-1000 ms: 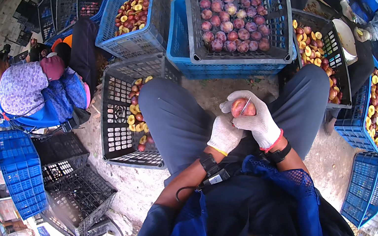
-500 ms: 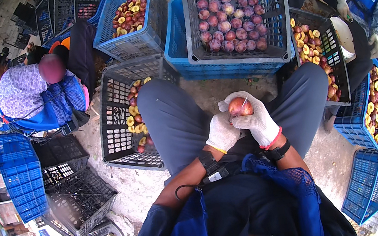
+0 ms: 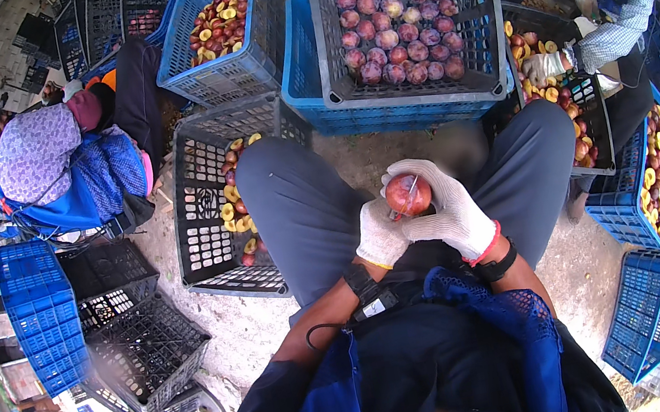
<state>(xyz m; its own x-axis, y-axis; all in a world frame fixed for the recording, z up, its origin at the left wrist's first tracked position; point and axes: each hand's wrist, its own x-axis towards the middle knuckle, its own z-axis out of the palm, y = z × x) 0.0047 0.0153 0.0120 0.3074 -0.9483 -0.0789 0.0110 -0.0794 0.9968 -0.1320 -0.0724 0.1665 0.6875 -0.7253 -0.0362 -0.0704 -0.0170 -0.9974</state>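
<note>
Between my gloved hands, above my lap, is a reddish plum. My right hand wraps round it from the right and from behind. Closed, with its fingertips at the plum's lower left, my left hand has a small dark bit of something at its fingers. A thin pale line crosses the plum's top; I cannot tell whether it is a blade or a cut. Beyond my knees, a black crate of whole plums rests on a blue crate. Beside my left knee, another black crate contains halved plums.
A co-worker's gloved hand reaches into a black crate of cut plums at right. Another person sits bent over at left. More cut plums fill a blue crate at the back and a blue crate at right.
The plum and my hands have shifted slightly left, and the plum has turned a little. The co-worker at right has stretched an arm into the crate of cut plums.
</note>
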